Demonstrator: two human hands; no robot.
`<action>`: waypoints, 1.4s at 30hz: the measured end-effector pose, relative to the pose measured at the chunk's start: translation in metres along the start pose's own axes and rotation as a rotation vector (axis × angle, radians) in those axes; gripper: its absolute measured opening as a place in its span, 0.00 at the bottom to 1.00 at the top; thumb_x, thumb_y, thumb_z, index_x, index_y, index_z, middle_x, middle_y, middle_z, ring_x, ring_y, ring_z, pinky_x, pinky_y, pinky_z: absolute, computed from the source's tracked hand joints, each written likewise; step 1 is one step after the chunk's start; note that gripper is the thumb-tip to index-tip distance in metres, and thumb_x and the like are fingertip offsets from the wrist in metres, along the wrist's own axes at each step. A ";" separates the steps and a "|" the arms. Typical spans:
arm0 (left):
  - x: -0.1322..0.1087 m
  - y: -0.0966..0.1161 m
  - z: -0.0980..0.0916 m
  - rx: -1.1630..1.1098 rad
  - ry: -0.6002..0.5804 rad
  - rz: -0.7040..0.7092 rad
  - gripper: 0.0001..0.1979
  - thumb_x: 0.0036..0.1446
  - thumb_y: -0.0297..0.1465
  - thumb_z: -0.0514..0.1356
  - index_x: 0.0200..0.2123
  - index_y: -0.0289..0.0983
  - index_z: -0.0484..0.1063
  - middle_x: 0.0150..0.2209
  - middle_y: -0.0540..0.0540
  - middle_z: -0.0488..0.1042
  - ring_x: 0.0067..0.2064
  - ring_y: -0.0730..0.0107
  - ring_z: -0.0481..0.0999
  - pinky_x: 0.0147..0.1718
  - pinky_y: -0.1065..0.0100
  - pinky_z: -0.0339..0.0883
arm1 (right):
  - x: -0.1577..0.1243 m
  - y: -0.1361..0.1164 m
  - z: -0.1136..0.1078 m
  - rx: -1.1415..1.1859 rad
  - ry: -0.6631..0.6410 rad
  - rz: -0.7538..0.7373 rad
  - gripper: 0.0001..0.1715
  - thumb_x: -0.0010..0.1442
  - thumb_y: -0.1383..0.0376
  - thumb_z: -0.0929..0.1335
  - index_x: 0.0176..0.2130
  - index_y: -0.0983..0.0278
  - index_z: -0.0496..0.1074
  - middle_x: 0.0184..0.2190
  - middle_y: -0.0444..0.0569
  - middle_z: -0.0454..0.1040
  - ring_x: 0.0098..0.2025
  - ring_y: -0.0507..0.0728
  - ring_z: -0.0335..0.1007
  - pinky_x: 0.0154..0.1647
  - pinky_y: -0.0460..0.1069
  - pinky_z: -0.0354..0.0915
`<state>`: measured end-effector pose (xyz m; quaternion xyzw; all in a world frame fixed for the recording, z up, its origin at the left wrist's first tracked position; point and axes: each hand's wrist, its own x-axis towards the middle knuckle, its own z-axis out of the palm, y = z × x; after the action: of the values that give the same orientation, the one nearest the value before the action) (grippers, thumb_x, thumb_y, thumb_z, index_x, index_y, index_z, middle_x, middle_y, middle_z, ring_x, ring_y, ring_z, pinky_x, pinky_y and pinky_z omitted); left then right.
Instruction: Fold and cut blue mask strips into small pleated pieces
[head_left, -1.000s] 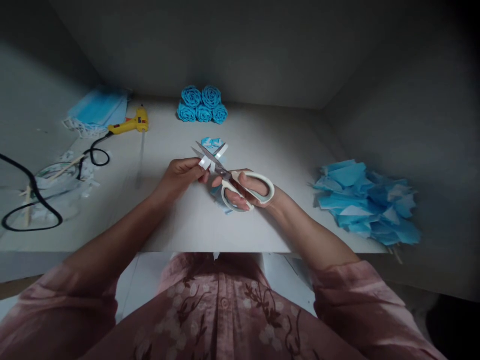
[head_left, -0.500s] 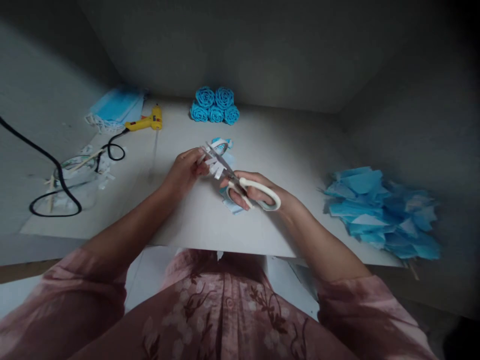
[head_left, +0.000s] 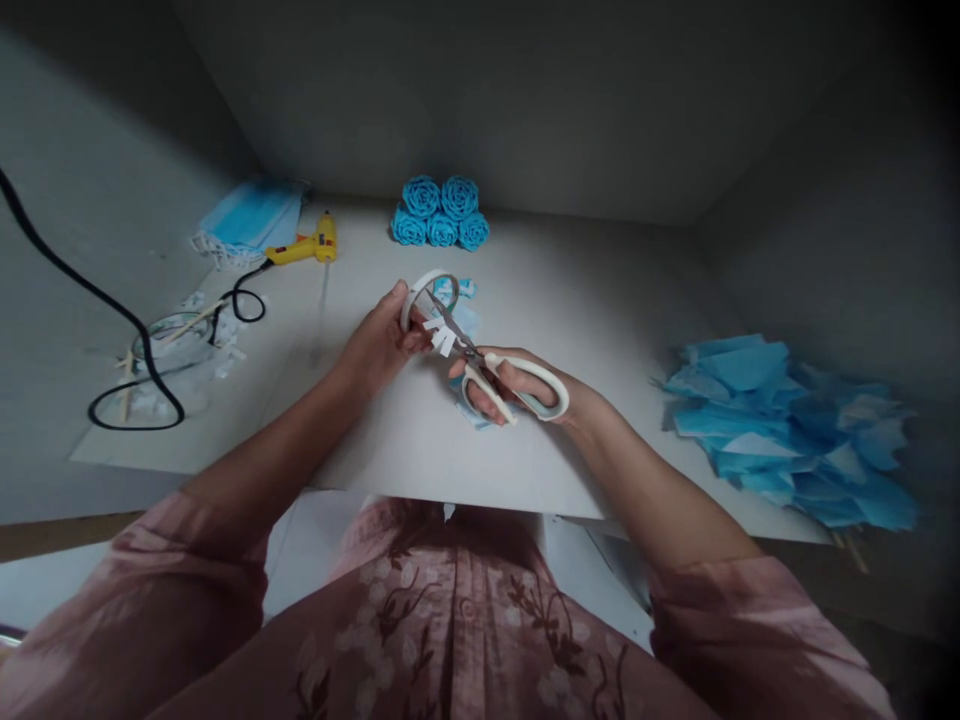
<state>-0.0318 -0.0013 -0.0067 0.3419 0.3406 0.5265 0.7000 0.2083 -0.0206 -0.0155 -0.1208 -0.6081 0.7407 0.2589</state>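
Note:
My left hand (head_left: 386, 325) is closed on a thin white ring-shaped band (head_left: 409, 300), pinching its left side between thumb and fingers. Whether it is paper, tape or plastic I cannot tell. Several short white strips (head_left: 444, 338) fan out below the ring. In my right hand (head_left: 517, 380) is a pair of scissors (head_left: 551, 390) with cream handles, fingers through the loops. Their blades point up and left, apart, reaching the ring and strips. Behind the scissors, small blue and white scraps (head_left: 466, 288) lie on the table (head_left: 420, 440).
Several blue crinkled rosettes (head_left: 442, 210) stand stacked at the back. Back left are a yellow glue gun (head_left: 304, 245) with a looping black cord (head_left: 142, 330) and a pile of blue masks (head_left: 251, 218). A clear container with white scraps (head_left: 176, 370) stands left; blue fabric pieces (head_left: 765, 420) are heaped right.
The white ring has turned and now shows its round opening more fully, with my left hand's grip shifted. The scissors stay at it. The whole view has moved slightly.

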 end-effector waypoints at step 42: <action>-0.018 0.007 0.011 0.313 -0.128 0.210 0.28 0.48 0.56 0.73 0.21 0.37 0.78 0.23 0.45 0.73 0.30 0.67 0.72 0.36 0.63 0.67 | 0.003 -0.001 -0.001 0.260 -0.036 0.108 0.44 0.66 0.32 0.70 0.54 0.68 0.77 0.19 0.33 0.63 0.15 0.45 0.53 0.14 0.42 0.59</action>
<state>-0.0304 -0.0189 0.0071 0.5131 0.3354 0.5143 0.5997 0.2069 -0.0177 -0.0146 -0.1054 -0.5040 0.8282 0.2214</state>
